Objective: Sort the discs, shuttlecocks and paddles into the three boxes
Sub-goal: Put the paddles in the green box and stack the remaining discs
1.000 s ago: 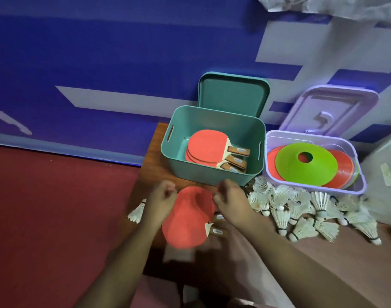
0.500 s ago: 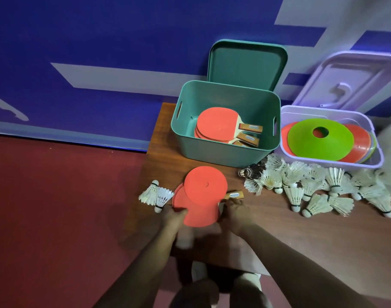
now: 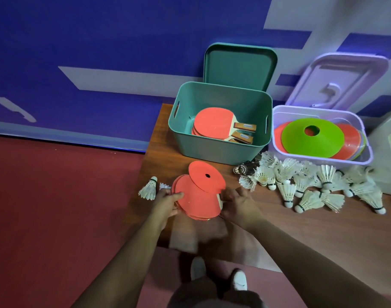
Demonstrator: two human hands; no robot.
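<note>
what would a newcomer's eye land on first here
Probably the red paddle stack near left on the table, gripped by the left hand with the right hand against its other side. Next, the bright green disc in the lilac box far right, and white shuttlecocks strewn before it.

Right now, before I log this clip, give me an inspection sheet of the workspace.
Surface: wooden table, brown top.
Job's things: paddles in green box; discs in lilac box; paddle stack with orange disc on top; shuttlecocks loose on the table.
Clutter: nothing seen.
Hands: left hand grips the paddle stack's edge; right hand at its other side, grip unclear.
Cables: nothing seen.
Surroundings: blue-and-white wall, red floor, green lid and lilac lid leaning on the wall.
</note>
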